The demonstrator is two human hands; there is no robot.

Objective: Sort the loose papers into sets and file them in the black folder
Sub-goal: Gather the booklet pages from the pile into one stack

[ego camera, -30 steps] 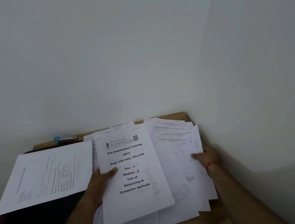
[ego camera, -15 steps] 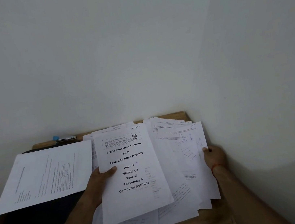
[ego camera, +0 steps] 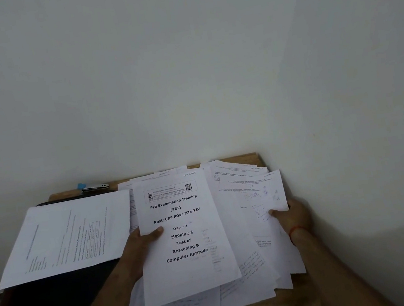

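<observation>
The left hand (ego camera: 141, 247) pinches the cover sheet (ego camera: 183, 246), thumb (ego camera: 158, 230) on top, raised probably to read its title. The right hand (ego camera: 294, 215) grips a scribbled sheet (ego camera: 258, 194) from the loose papers (ego camera: 247, 263) fanned between both thumbs. The black folder (ego camera: 48, 304) lies left of the left thumb.

Your forearms (ego camera: 104, 296) are bare up to the lower edge of the frame, and so are your left grip (ego camera: 139, 249) and right grip (ego camera: 296, 213). At lower right, a thin red-orange thread band (ego camera: 294, 232) circles your right wrist, a single strand.
</observation>
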